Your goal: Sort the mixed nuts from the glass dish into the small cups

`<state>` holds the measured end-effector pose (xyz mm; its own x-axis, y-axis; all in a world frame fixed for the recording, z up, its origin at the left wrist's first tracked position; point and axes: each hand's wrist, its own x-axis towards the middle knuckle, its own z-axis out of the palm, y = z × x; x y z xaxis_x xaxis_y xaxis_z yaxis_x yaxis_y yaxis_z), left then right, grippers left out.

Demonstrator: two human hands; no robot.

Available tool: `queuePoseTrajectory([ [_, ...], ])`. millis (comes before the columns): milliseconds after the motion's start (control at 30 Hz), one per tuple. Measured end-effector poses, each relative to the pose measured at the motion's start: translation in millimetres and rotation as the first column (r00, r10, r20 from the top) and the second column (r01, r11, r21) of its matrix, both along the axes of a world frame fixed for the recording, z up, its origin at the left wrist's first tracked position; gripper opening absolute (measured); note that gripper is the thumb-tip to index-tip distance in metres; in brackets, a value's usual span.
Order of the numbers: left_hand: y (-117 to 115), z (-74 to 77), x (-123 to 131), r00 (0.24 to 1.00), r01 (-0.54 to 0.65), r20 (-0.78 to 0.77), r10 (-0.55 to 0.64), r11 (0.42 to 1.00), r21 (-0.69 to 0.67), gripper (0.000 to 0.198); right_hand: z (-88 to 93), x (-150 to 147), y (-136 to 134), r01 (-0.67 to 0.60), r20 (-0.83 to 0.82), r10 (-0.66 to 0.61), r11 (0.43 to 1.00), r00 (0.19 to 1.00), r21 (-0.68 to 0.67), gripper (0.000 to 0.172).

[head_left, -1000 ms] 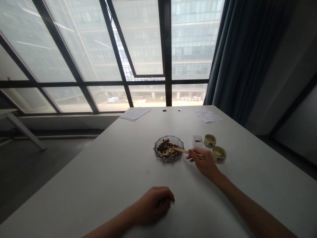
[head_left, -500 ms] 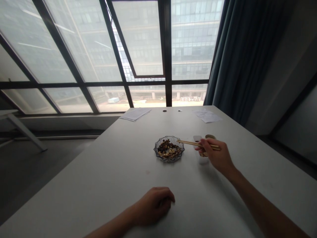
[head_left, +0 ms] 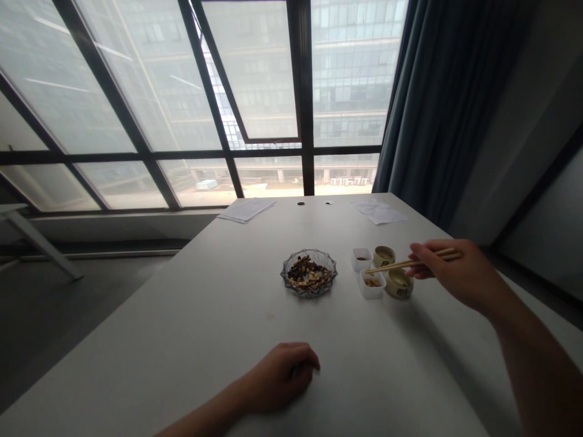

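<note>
My right hand point(head_left: 455, 273) grips a pair of wooden chopsticks point(head_left: 410, 263). Their tips are over the front white plastic container point(head_left: 372, 292), which holds some light brown pieces; I cannot tell whether the tips pinch anything. Behind it stands another white container point(head_left: 361, 262) with a little dark content. Two small greenish ceramic cups, the rear one point(head_left: 384, 255) and the front one point(head_left: 399, 285), sit to their right, below the chopsticks. Left of these is a clear glass bowl point(head_left: 310, 293) of mixed dark and pale dried pieces. Loosely curled, my left hand point(head_left: 285, 376) rests on the table, holding nothing visible.
The white table point(head_left: 204, 315) reaches toward the windows. Papers lie at its far left point(head_left: 246, 210) and far right point(head_left: 380, 212). Two small round dark spots, perhaps cable holes, show near the far edge. A dark curtain point(head_left: 437, 121) hangs at the right.
My right hand has moved right with the chopsticks, whose tips went from the glass bowl to the front white container. The cups and containers now show more fully. My left hand stays put.
</note>
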<state>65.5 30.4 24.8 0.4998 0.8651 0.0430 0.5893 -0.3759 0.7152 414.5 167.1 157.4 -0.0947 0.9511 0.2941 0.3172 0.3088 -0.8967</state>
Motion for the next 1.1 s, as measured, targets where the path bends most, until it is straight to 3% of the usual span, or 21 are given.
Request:
queuePoseTrajectory([
  [167, 0.0, 1.2, 0.9, 1.000, 0.002, 0.000, -0.002, 1.000, -0.009, 0.028, -1.0, 1.1, 0.1, -0.015, 0.026, 0.013, 0.998, 1.000, 0.065, 0.030],
  [400, -0.7, -1.8, 0.2, 1.000, -0.005, 0.004, 0.005, 1.000, -0.019, 0.027, -0.9, -0.8, 2.2, 0.091, 0.001, -0.092, 0.988, 0.996, 0.124, 0.039],
  [667, -0.2, 2.9, 1.0, 1.000, -0.003, -0.002, 0.003, 1.000, -0.029, 0.025, -2.9, -36.1, -10.0, 0.029, -0.014, -0.027, 0.982, 1.000, 0.184, 0.036],
  [900, -0.1, 3.4, 1.7, 1.000, 0.005, 0.006, -0.004, 1.000, -0.022, 0.025, -33.0, -69.1, -8.0, -0.159, -0.011, 0.161, 0.981, 0.987, 0.110, 0.039],
  [1100, -0.3, 1.9, 1.4, 1.000, 0.004, 0.017, -0.004, 1.000, -0.003, 0.027, -63.3, -88.7, 0.7, -0.203, 0.047, 0.199, 0.972, 0.979, 0.117, 0.039],
])
